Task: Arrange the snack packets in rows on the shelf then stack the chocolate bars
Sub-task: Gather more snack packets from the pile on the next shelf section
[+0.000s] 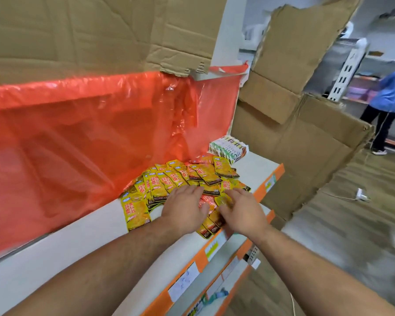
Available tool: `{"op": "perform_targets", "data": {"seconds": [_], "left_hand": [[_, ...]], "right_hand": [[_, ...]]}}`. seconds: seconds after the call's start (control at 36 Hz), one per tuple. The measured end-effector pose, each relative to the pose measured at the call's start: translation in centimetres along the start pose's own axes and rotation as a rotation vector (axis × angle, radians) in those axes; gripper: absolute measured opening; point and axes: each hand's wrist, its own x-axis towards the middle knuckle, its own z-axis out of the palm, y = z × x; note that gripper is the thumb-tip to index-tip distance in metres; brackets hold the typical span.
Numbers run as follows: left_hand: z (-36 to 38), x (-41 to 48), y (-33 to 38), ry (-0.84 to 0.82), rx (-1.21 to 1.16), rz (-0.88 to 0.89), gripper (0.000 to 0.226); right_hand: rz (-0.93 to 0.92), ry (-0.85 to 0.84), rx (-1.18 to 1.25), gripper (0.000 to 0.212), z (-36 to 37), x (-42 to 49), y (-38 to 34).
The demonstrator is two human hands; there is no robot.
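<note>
Fingers (193, 190) spread loose on both our left hand (184, 208) and right hand (242, 213), we press snack packets (169, 179) only partly rowed on the shelf (258, 169); chocolate bars (228, 149) await stacking.

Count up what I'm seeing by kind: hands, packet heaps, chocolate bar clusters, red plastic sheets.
Hands: 2, left hand and right hand
Heaps of yellow snack packets: 1
Clusters of chocolate bars: 1
Sheets of red plastic: 1
Total: 5
</note>
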Motion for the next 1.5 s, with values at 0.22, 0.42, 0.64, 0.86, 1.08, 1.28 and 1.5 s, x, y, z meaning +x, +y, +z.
{"op": "perform_targets", "data": {"seconds": [0.22,0.42,0.64,0.86,1.08,1.28,1.5], "left_hand": [[0.6,7.6,1.3,0.062,0.016,-0.244,0.033],[1.5,12.6,2.3,0.019,0.051,-0.513,0.051],[2.1,15.2,3.0,-0.100,0.205,-0.658,0.079],[1.5,15.8,3.6,-0.101,0.073,-0.785,0.055],[1.3,15.0,2.6,-0.012,-0.158,-0.921,0.029],[0.8,13.1,2.1,0.185,-0.347,-1.021,0.011],[1.0,9.8,0.7,0.424,-0.713,-1.104,0.048]], "right_hand": [[-0.020,-0.035,0.018,0.041,-1.3,10.0,3.7],[0.029,-0.112,0.070,0.041,-1.6,16.8,6.1],[0.059,-0.233,0.032,0.070,-0.1,21.2,6.6],[0.028,-0.280,0.091,0.070,0.4,23.0,6.1],[-0.099,-0.227,0.272,0.027,-0.4,22.8,5.9],[-0.060,-0.267,0.639,0.016,-1.1,22.7,5.1],[-0.139,-0.397,0.774,0.024,-0.8,19.6,3.0]]}}
